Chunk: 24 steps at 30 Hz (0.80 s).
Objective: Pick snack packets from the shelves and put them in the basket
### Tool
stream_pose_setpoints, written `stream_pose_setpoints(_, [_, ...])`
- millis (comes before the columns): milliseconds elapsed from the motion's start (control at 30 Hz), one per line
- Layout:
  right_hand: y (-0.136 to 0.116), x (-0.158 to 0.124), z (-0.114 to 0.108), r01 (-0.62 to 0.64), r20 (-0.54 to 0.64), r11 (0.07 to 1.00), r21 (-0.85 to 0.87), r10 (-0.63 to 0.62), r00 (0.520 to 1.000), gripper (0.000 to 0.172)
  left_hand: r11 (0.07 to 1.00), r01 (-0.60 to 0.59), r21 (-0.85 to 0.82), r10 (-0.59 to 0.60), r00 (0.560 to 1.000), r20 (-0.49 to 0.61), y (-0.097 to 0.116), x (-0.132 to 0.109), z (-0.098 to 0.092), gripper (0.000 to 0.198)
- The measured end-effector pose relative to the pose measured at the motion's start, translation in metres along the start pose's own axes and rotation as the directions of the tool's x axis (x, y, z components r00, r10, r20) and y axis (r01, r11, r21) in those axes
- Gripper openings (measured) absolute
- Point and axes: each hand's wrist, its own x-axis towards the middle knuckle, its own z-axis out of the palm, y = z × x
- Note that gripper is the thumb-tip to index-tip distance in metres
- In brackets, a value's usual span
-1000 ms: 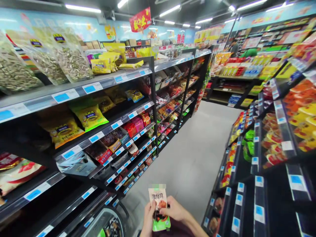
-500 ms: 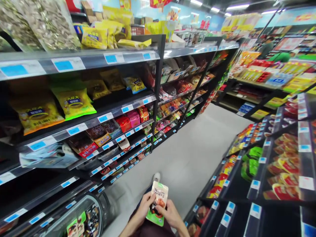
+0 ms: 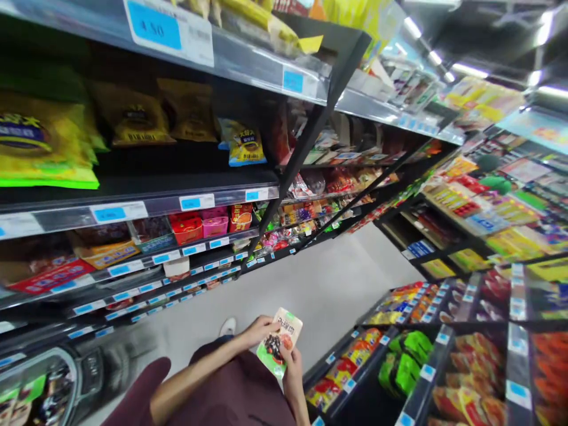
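Note:
In front of my body I hold a small snack pouch (image 3: 280, 342), white at the top and green at the bottom, with dark and reddish food pictured on it. My left hand (image 3: 261, 329) pinches its upper left edge. My right hand (image 3: 291, 368) grips the lower right edge, thumb over the front. The pouch is tilted, its printed side facing up toward me. At the lower left stands a cart or basket (image 3: 73, 378) with a pale rim, partly cut off by the frame. Similar green-and-white pouches (image 3: 22, 402) lie inside it.
Tall dark shelves (image 3: 146, 204) with price tags and yellow snack bags (image 3: 133, 118) line the left side. Low bins on the right hold green packs (image 3: 406, 361) and red-yellow packets (image 3: 350, 367). Grey floor (image 3: 328, 278) runs between them toward a display stand (image 3: 470, 207).
The view has tilted and shifted closer to the left shelves. The cart has slid toward the lower left corner of the view. Both hands still hold the pouch, now more slanted.

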Motion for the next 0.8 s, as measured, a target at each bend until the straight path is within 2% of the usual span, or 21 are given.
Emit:
stream_pose_setpoints(67, [-0.023,0.029,-0.002,0.028,0.03,0.999,-0.044,-0.027,0.999,0.048,0.997,0.013,-0.072,-0.013,1.0,0.004,0.013,0.024,-0.001,0.042])
stream_pose_setpoints(167, [-0.046,0.061,0.0,0.051,0.086,0.993,-0.105,-0.042,0.995,0.047,0.957,0.046,-0.286,-0.049,0.999,-0.004,0.028,0.045,-0.002,0.041])
stream_pose_setpoints(267, [-0.052,0.078,0.01,0.032,0.152,0.995,-0.091,-0.018,0.988,0.044,0.881,0.06,-0.47,-0.087,0.996,-0.037,0.04,0.055,-0.003,0.04])
stream_pose_setpoints(367, [-0.049,0.086,0.021,0.017,0.172,0.999,-0.029,-0.012,0.985,0.042,0.844,0.028,-0.536,-0.109,0.987,-0.121,0.05,0.059,-0.007,0.037])
stream_pose_setpoints(467, [-0.049,0.093,0.025,-0.009,0.221,1.0,0.002,0.008,0.975,0.04,0.837,-0.006,-0.547,-0.114,0.976,-0.186,0.056,0.061,-0.008,0.038])
stream_pose_setpoints(600, [-0.062,0.111,0.014,0.028,0.323,0.995,-0.096,0.005,0.946,0.037,0.848,-0.065,-0.527,-0.09,0.961,-0.263,0.06,0.068,0.001,0.04])
stream_pose_setpoints(700, [-0.082,0.126,-0.001,0.066,0.321,0.986,-0.151,-0.015,0.947,0.038,0.889,-0.161,-0.428,-0.01,0.929,-0.371,0.062,0.081,0.016,0.04])
stream_pose_setpoints(800, [-0.109,0.137,-0.016,0.102,0.33,0.977,-0.189,-0.034,0.943,0.039,0.929,-0.241,-0.28,0.11,0.904,-0.413,0.066,0.095,0.031,0.038])
